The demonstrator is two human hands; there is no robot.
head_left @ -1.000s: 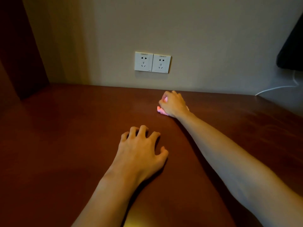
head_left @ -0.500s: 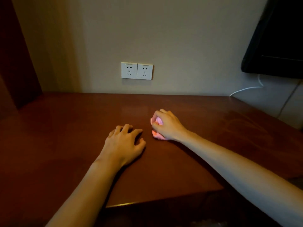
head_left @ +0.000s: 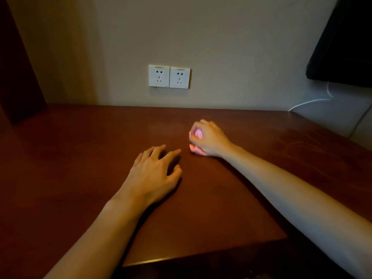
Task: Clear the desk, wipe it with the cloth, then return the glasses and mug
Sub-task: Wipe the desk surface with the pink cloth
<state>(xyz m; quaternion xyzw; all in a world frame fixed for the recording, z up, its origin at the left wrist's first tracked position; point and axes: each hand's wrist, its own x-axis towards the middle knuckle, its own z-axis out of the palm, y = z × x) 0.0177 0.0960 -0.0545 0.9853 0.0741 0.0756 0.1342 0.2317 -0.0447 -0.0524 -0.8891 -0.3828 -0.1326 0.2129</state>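
A dark red-brown wooden desk [head_left: 80, 162] fills the lower view. My right hand [head_left: 209, 138] rests on it right of the middle, closed around a bunched pink cloth [head_left: 198, 133] that shows between the fingers and under the palm. Just left and nearer, my left hand [head_left: 155, 172] lies palm down on the wood with fingers spread, holding nothing. No glasses or mug are in view.
Two white wall sockets [head_left: 169, 76] sit on the beige wall above the desk's back edge. A dark screen [head_left: 346, 41] hangs at the upper right with a white cable [head_left: 310, 102] below it. A dark wooden panel [head_left: 18, 67] stands at the left. The desk's front edge [head_left: 201, 256] is near.
My right hand has drawn the pink cloth back from near the wall toward me and slightly left. My left hand stays flat on the desk, fingers less curled. The view has pulled back.
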